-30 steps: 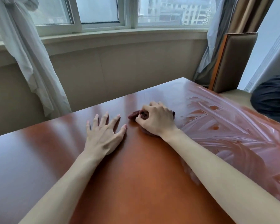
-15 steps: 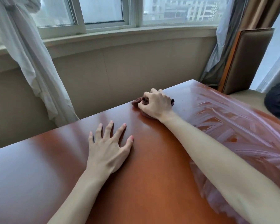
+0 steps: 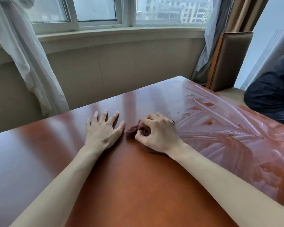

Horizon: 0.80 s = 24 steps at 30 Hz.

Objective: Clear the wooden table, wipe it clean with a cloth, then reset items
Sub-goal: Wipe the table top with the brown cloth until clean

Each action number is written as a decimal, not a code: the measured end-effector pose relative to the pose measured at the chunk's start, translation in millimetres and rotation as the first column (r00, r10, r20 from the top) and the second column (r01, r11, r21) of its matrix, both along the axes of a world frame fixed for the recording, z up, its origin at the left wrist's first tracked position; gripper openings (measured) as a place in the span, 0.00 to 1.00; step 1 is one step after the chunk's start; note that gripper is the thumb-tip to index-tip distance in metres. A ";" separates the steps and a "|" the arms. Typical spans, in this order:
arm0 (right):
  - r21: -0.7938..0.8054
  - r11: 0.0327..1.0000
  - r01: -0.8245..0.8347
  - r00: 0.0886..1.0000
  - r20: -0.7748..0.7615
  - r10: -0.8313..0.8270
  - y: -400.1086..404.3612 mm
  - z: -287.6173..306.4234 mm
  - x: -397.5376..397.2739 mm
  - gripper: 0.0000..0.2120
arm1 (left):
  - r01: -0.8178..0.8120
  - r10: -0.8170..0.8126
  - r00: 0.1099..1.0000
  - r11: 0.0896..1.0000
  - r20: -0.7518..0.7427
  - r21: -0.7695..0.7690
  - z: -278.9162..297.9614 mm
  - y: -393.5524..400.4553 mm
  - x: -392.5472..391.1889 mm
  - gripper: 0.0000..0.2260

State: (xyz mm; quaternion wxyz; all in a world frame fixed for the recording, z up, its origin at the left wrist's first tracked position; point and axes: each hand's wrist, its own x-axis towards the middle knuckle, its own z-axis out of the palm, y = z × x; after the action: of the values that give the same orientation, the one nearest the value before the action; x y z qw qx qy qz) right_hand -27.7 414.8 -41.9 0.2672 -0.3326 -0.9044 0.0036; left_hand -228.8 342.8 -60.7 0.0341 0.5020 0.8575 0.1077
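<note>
Already bare, the glossy reddish-brown wooden table [image 3: 138, 185] was half wiped: damp streaks [image 3: 228, 136] covered its right side only, and nothing was reset. The right hand [image 3: 157, 136] gripped a bunched brown cloth [image 3: 133, 130]; the left hand [image 3: 103, 130] lay flat, fingers spread.

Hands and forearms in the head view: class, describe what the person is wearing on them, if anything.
Both forearms are bare, with no sleeves, gloves or watch in view. The right hand wears a thin dark ring on one finger. The left hand shows no jewellery. The fingernails on both look short and unpainted.
</note>
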 end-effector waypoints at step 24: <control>-0.121 0.934 0.337 0.938 -0.042 -0.344 197.3 11.1 -164.5 0.17 | -0.014 0.014 1.000 1.000 -0.008 0.019 -2.5 2.2 -1.0 0.32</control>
State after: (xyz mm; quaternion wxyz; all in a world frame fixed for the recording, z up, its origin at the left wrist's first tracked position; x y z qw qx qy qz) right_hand -192.2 612.2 -30.8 0.2728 -0.4982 -0.8228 0.0183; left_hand -229.8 345.0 -63.2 0.0249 0.4968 0.8600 0.1139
